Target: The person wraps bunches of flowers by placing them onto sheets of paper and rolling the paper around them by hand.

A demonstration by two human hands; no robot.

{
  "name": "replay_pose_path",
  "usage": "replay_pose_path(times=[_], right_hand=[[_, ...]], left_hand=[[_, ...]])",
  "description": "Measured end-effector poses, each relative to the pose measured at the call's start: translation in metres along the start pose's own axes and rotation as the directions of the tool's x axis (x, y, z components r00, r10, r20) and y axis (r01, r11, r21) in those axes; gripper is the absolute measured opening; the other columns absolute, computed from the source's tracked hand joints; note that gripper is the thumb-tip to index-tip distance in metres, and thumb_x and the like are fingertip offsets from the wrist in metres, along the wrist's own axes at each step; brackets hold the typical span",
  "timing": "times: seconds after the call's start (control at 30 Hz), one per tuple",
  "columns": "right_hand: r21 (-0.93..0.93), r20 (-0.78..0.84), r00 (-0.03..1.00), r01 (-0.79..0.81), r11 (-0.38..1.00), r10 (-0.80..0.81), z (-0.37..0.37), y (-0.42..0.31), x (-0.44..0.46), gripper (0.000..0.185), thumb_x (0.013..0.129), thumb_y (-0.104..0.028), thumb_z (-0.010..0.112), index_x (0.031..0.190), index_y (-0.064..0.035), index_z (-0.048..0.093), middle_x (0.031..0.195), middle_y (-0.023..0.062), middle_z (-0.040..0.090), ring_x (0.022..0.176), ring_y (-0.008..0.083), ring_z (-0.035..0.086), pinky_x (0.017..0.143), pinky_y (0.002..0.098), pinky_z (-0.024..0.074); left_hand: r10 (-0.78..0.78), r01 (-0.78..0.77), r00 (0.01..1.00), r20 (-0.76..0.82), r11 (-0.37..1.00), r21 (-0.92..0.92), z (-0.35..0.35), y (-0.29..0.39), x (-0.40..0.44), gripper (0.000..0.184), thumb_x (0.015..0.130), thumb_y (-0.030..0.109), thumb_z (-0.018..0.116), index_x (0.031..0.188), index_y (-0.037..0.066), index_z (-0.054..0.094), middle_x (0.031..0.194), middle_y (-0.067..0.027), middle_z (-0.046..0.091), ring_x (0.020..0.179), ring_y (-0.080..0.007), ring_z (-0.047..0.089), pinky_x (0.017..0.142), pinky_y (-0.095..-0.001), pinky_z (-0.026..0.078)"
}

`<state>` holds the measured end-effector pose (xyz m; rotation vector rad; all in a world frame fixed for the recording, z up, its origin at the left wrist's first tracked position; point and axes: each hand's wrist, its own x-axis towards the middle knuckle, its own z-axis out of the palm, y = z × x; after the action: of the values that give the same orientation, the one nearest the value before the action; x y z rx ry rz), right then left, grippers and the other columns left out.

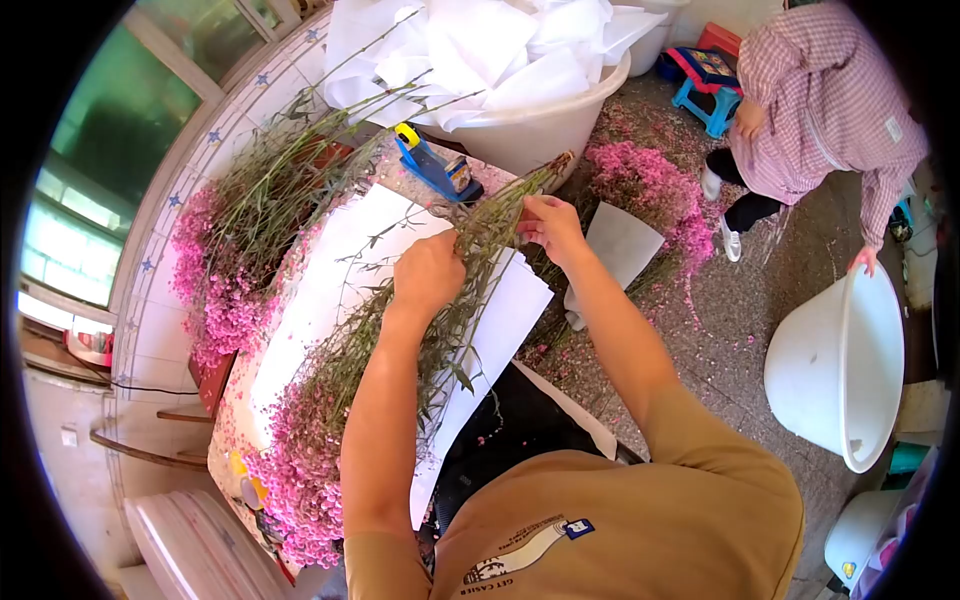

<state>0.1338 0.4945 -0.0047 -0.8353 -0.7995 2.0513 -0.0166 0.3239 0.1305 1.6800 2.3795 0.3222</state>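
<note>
A bunch of pink flowers (300,475) with long green stems lies across white paper sheets (500,315) on the table. My left hand (430,272) is closed around the stems near their middle, its fingertips partly hidden. Farther toward the cut ends, my right hand (550,225) has its fingers bent against the stems, thumb and index finger pinched on them. A blue tape dispenser (435,165) stands just beyond the stems. To the left lies another pile of pink flowers (215,280), its stems pointing up and right.
A large tub (545,125) full of white wrapping sheets stands behind the table. More pink flowers (650,185) and grey paper (620,245) are at the right. A person in a checked smock (830,90) bends, one hand on a white tub (820,370). Petals litter the floor.
</note>
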Motion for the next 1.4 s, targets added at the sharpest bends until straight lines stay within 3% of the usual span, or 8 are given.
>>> replay_pose_path(times=[0.2,0.33,0.4,0.43,0.53,1.0,1.17,1.4], right_hand=[[-0.055,0.028,0.999,-0.016,0.998,0.017,-0.011,0.006,0.008,0.022,0.092,-0.019,0.073,0.099,-0.0026,0.06,0.081,0.0101,0.067,0.063,0.0217,0.067,0.055,0.0355,0.0539],[-0.384,-0.171,0.959,0.148,0.911,-0.228,0.002,0.007,0.004,0.024,0.089,-0.018,0.072,0.1,-0.0009,0.06,0.079,0.011,0.066,0.059,0.021,0.066,0.052,0.0348,0.0525],[-0.866,0.172,0.577,0.474,0.157,-0.799,-0.016,0.019,0.029,0.024,0.088,-0.02,0.069,0.097,0.0005,0.061,0.075,0.0105,0.066,0.053,0.0195,0.063,0.047,0.0344,0.0493],[-0.865,0.172,0.58,0.476,0.16,-0.796,-0.012,0.011,0.028,0.024,0.088,-0.02,0.069,0.097,0.0005,0.061,0.075,0.0105,0.066,0.053,0.0195,0.063,0.047,0.0344,0.0493],[-0.611,-0.04,0.983,0.117,0.783,-0.178,0.0,-0.02,0.026,0.022,0.092,-0.025,0.063,0.09,-0.003,0.061,0.069,0.0056,0.063,0.046,0.0151,0.057,0.04,0.0294,0.0414],[-0.991,0.122,0.988,0.117,0.059,0.094,0.03,-0.053,0.035,0.028,0.082,-0.02,0.069,0.071,0.0061,0.065,0.059,0.0146,0.065,0.048,0.0255,0.064,0.047,0.0402,0.0503],[-0.796,0.592,0.806,0.579,-0.174,-0.027,-0.011,-0.052,0.051,0.019,0.08,-0.014,0.071,0.082,0.0034,0.064,0.069,0.0174,0.064,0.063,0.0259,0.064,0.062,0.0412,0.0506],[-0.682,0.689,0.713,0.698,-0.217,0.131,-0.011,-0.095,0.019,0.018,0.077,-0.015,0.071,0.076,-0.0001,0.059,0.065,0.0176,0.057,0.058,0.0283,0.056,0.06,0.043,0.0455]], left_hand=[[0.298,-0.229,0.866,-0.4,0.95,0.213,-0.042,0.037,-0.089,0.061,0.085,0.003,0.067,0.143,0.007,0.052,0.128,-0.015,0.062,0.119,-0.0335,0.058,0.102,-0.0488,0.042],[0.286,-0.251,0.929,-0.235,0.953,0.168,-0.024,0.031,-0.181,0.052,0.083,0.002,0.066,0.135,0.005,0.059,0.136,-0.0163,0.059,0.131,-0.038,0.052,0.111,-0.0543,0.036],[0.212,-0.172,0.948,-0.239,0.969,0.177,-0.009,0.017,-0.225,0.05,0.083,0.001,0.066,0.133,0.006,0.061,0.137,-0.0162,0.059,0.133,-0.0385,0.05,0.114,-0.056,0.033],[0.14,-0.096,0.96,-0.244,0.978,0.183,-0.005,0.01,-0.244,0.047,0.083,0.001,0.066,0.131,0.006,0.063,0.138,-0.0161,0.059,0.136,-0.039,0.049,0.116,-0.0576,0.031],[0.074,-0.007,0.952,-0.296,0.975,0.224,0.003,0.001,-0.291,0.045,0.083,0.0,0.065,0.128,0.006,0.065,0.139,-0.0148,0.059,0.137,-0.0383,0.048,0.119,-0.058,0.027],[-0.114,0.247,0.837,-0.536,0.952,0.183,0.022,-0.041,-0.339,0.034,0.092,0.014,0.065,0.125,0.007,0.067,0.143,-0.012,0.057,0.14,-0.035,0.046,0.123,-0.0574,0.019],[-0.114,0.214,0.821,-0.559,0.97,0.115,0.021,-0.064,-0.33,0.032,0.092,0.015,0.064,0.124,0.006,0.067,0.141,-0.0128,0.059,0.139,-0.0351,0.047,0.122,-0.0564,0.019],[-0.094,0.15,0.81,-0.579,0.987,0.051,0.017,-0.121,-0.306,0.034,0.098,0.023,0.057,0.127,0.007,0.065,0.137,-0.0124,0.063,0.138,-0.0332,0.05,0.123,-0.0557,0.02]])
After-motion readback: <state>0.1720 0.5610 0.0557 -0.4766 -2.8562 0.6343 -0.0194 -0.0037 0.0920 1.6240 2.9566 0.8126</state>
